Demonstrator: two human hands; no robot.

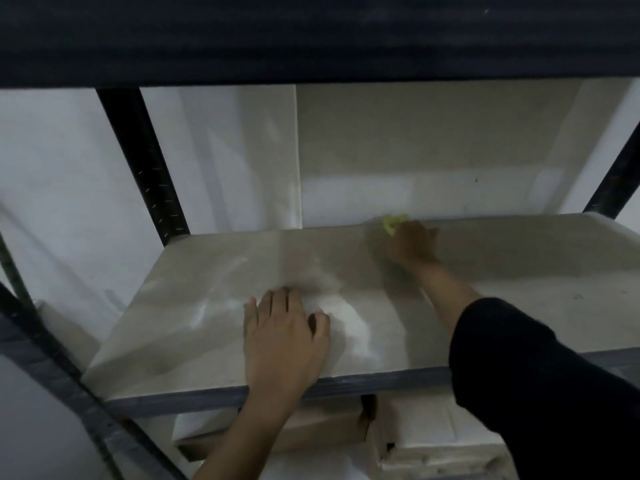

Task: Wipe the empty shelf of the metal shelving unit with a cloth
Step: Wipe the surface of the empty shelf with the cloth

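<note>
Cloth (393, 224) mostly hidden under the blurry right hand (412, 245), grasp unclear, upper middle of frame. Left hand (282, 337) flat on the shelf (194, 306), fingers released.

Above: a dark metal upper shelf (311, 36) is capping the opening.
Sides: black slotted uprights (145, 161) are flanking it.
Pale shelf board (207, 271): lying open (two hands resting there).

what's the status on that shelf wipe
Right hand presses yellow cloth at shelf back edge. Left hand flat near front. Nothing in the way.
</note>
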